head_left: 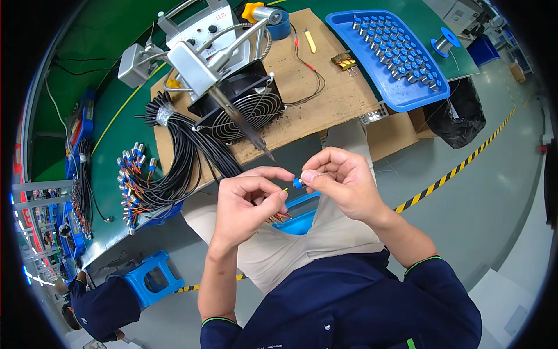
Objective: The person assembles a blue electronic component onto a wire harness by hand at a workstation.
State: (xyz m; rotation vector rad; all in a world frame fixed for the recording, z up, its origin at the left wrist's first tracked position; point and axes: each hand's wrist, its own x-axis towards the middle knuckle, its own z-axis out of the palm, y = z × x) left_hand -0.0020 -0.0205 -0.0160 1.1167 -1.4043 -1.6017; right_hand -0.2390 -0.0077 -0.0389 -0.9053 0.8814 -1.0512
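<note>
In front of my lap, my left hand (pixel 250 203) is closed in a pinch on thin coloured wires (pixel 279 217), with a yellow-green end poking out by the fingertips. Close beside it, my right hand (pixel 343 183) grips a small round connector (pixel 299 183) with a blue end, between thumb and forefinger. A fine strand, perhaps solder, shows by the right fingertips. The wire end and the connector are very near each other; whether they touch, I cannot tell. Just above both hands, the tip of a soldering iron (pixel 250 134) points down from its stand.
Behind the iron stands a black fan (pixel 250 104) on a cardboard sheet (pixel 340 87). A bundle of black cables (pixel 189 131) lies left. On the right are a blue tray (pixel 401 104) of metal connectors and a solder spool (pixel 444 42). Another person (pixel 107 308) sits lower left.
</note>
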